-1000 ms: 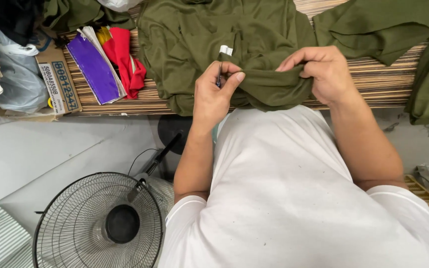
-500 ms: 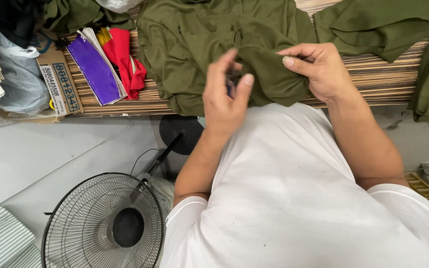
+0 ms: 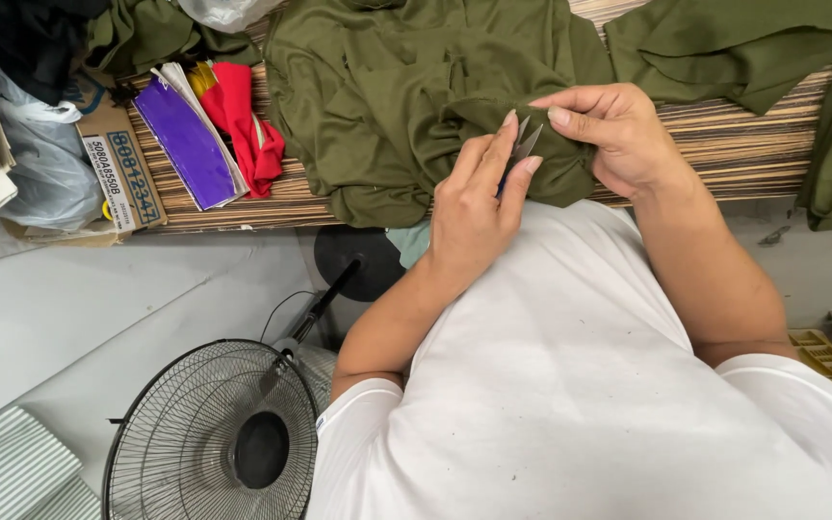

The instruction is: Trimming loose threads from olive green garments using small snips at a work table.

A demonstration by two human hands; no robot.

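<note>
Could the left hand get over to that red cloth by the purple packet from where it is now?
Probably yes. The left hand holds small snips at the green garment, and the red cloth lies uncovered on the striped table on that same side, with only flat garment between them.

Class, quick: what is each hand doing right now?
Left hand: closed on small snips.
Right hand: closed, pinching the green garment.

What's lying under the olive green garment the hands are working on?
The olive green garment lies on a striped wooden tabletop, bare at its right. How the tabletop looks beneath the cloth is covered.
</note>
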